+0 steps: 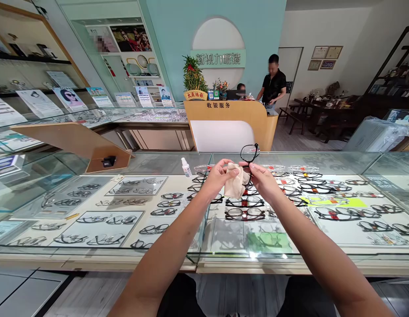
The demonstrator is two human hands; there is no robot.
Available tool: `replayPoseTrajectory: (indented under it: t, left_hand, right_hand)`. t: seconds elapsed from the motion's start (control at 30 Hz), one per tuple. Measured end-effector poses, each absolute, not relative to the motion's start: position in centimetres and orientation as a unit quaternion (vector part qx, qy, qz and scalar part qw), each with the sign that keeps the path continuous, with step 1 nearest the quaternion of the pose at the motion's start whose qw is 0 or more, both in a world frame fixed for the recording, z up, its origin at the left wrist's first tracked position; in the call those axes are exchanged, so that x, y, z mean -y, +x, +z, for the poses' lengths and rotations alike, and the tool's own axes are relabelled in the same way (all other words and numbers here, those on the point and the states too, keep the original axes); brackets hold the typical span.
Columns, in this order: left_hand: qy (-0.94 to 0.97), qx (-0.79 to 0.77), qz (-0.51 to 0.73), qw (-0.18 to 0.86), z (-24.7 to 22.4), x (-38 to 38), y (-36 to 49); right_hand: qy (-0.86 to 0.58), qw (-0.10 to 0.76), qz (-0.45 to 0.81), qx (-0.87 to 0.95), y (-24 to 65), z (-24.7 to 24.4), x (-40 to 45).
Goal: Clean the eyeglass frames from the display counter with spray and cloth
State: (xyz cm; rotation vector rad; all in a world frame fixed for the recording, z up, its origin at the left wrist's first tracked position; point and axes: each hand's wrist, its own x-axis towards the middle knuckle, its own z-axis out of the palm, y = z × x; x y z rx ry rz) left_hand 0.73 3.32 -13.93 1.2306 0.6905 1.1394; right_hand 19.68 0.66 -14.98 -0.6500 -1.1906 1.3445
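Above the glass display case, my left hand (220, 176) is closed on a beige cleaning cloth (235, 185), which hangs down from the fingers. My right hand (262, 178) grips a pair of black-framed eyeglasses (250, 152) near the bridge. One lens points upward, clear of the fingers. The cloth and fingers cover much of the lower lens, so I cannot tell how firmly the cloth touches it. A small white spray bottle (186, 168) stands on the glass top, left of my left hand.
Rows of eyeglasses (244, 214) lie inside the glass display case (204, 259) beneath my arms. A wooden-backed stand (75, 143) is on the left. Beyond are a wooden reception counter (264, 125) and a person in black (273, 83) standing beside it.
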Motion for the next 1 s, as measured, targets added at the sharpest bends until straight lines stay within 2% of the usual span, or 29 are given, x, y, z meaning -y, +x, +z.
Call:
replayPoseTrajectory:
  t: [0.33,0.6,0.9,1.0]
  left_hand:
    - [0.509,-0.261,0.440,0.692,-14.2,-2.6,1.3]
    - [0.428,-0.219,0.446,0.755,-14.7,-2.2,2.6]
    - [0.501,-0.311,0.416,0.692,-15.0,-2.4,2.0]
    - [0.512,-0.298,0.403,0.697,-14.8,-2.2,1.7]
  right_hand:
    - [-0.301,0.571,0.572,0.506,19.4,-15.1,-0.5]
    - [-0.284,0.571,0.554,0.535,19.3,-15.2,-0.2]
    - [-0.293,0.579,0.548,0.528,19.3,-15.3,-0.3]
    - [-0.285,0.582,0.558,0.519,19.3,-15.2,-0.3]
